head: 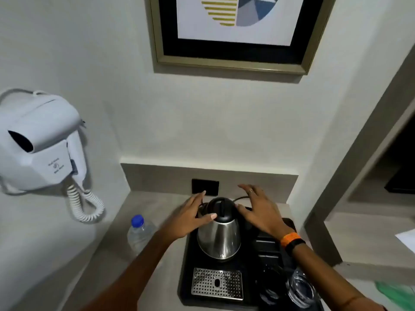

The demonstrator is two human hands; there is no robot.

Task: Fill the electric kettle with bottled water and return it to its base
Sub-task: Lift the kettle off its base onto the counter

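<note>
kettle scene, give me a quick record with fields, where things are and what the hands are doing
kettle: steel, black lid closed, upright on the black tray
water bottle: blue cap on, on the counter left of the tray
left hand: open, at the kettle lid's left side
right hand: open, at the lid's right side
drip grate: at the tray's near end
glasses: right of the grate
task state: filling not started
</note>
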